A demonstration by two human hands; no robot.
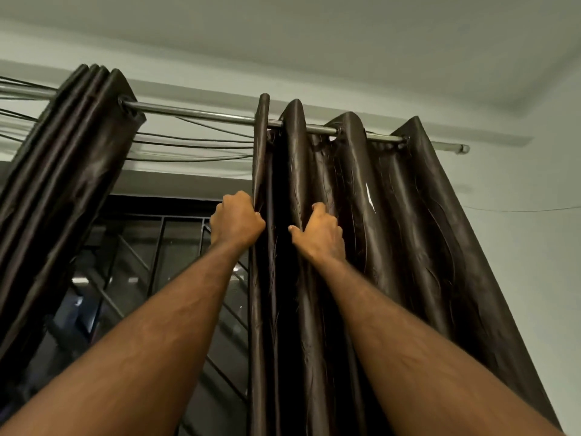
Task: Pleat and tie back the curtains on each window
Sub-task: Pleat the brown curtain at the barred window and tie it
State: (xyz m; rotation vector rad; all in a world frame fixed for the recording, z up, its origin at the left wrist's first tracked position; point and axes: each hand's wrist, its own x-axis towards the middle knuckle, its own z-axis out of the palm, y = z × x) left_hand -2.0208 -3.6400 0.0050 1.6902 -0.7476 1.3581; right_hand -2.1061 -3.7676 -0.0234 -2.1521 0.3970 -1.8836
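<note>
Right curtain (pixel 393 215): dark brown, glossy, hung by eyelets on the rod (pixel 201 112); spread in about four broad folds from mid-rod to near the rod's right end; leading edge roughly at the middle of the window.

Handling (judgement): cloth looks soft and limp, satin-like, probably slippery in the fingers; long drop suggests moderate weight; folds should slide along the rod with little force but may spring apart if released; best hold is on the fold ridges high up, close below the eyelets, where the pleat spacing is set; a small pale mark on one fold may be a tear or a glint, cannot tell.

Left hand (pixel 236 219): fingers curled tight around the curtain's leading edge. Right hand (pixel 319 231): fingers curled into the next fold, thumb out to the left, gripping cloth; the two hands sit near each other, one fold apart.

Left curtain (pixel 72 158): already bunched in tight pleats at the rod's left part; no tie visible in view.

Containers: none in view.

Surroundings: window (pixel 163 262) with dark metal grille between the curtains; several cables (pixel 195 143) running behind the rod; pale wall and ceiling.
</note>
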